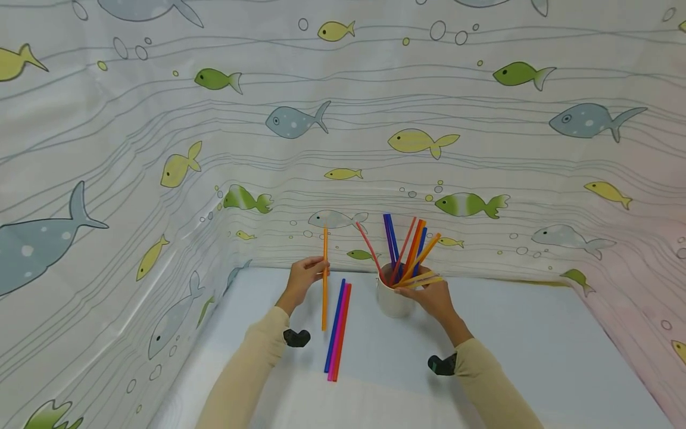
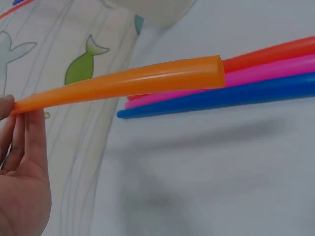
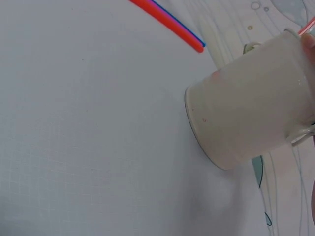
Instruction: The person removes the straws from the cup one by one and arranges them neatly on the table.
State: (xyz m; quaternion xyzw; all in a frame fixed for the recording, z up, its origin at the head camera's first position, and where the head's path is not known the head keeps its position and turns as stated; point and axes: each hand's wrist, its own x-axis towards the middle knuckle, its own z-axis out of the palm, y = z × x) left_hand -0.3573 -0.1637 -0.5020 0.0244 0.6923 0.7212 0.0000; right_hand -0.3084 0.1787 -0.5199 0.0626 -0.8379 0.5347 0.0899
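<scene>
My left hand [image 1: 303, 280] pinches an orange straw [image 1: 324, 298] between thumb and fingertips and holds it lengthwise above the table. In the left wrist view, the straw's open end [image 2: 209, 71] overlaps the straws lying below. My right hand [image 1: 435, 301] holds the rim of a whitish pail [image 1: 393, 302], which stands upright at the table's back; its side shows in the right wrist view. Several straws [image 1: 390, 238] in purple, blue, red and orange lean inside the pail. Light orange straws [image 1: 429, 278] slant over the rim across my right fingers.
A blue straw [image 1: 335, 328], a pink straw [image 1: 337, 339] and a red straw [image 1: 343, 333] lie side by side on the white table [image 1: 536, 339], left of the pail. A fish-patterned sheet [image 1: 375, 107] rises behind the table and along its sides.
</scene>
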